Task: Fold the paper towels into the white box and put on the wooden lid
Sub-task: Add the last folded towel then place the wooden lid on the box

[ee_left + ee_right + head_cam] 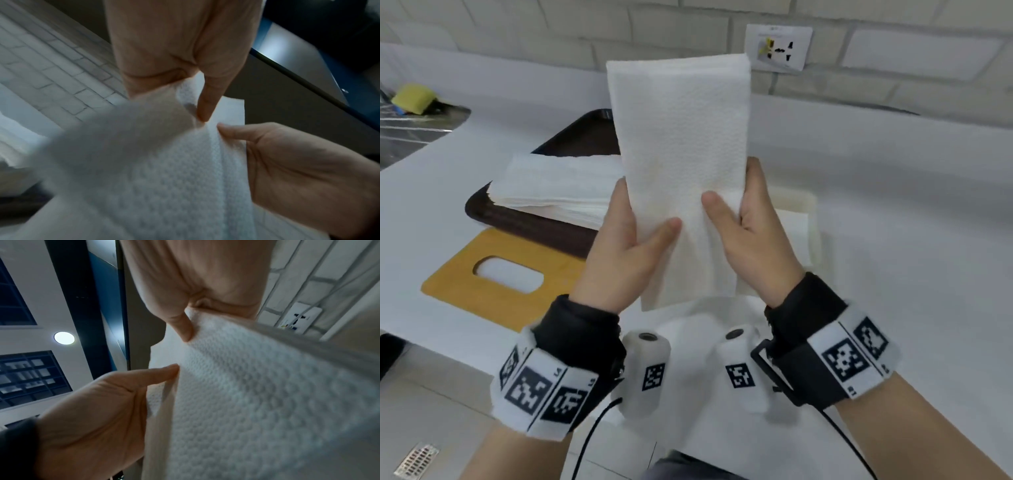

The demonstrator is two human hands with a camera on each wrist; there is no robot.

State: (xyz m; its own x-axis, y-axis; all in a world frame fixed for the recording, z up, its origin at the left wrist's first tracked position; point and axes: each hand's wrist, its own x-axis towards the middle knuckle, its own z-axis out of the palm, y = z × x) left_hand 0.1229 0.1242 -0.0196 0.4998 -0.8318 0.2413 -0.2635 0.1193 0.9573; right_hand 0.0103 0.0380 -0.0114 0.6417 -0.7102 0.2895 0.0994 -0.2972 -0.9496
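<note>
— Starting at the left, what is lying there?

— The wooden lid [493, 281] is lying flat on the white counter [911, 240], its oval slot facing up. Just behind it a stack of paper towels [558, 185] is sitting on a dark tray [534, 222], still waiting to be folded.

— And in the middle?

— The person is holding one folded paper towel [681, 144] upright in the air. The left hand [619, 246] is pinching its lower left edge, thumb in front and fingers behind; the right hand [753, 236] is gripping the lower right edge the same way. The wrist views are showing both thumbs pressing into the dimpled sheet.

— Further right?

— The white box [815, 219] is standing behind the right hand, partly hidden, with what looks like towel already lying in it.

— How is that sheet going to behave?

— I'm judging it very light and soft. It is standing up only because the fold is stiffening it, and the bottom is already creasing between the thumbs. It will probably flop or unfold if it is held by one corner, and it could tear if pulled hard.

— So where should it be held?

— Along both long edges, low down as now, with a gentle pinch, keeping the layers together while it is being lowered into the box.
</note>
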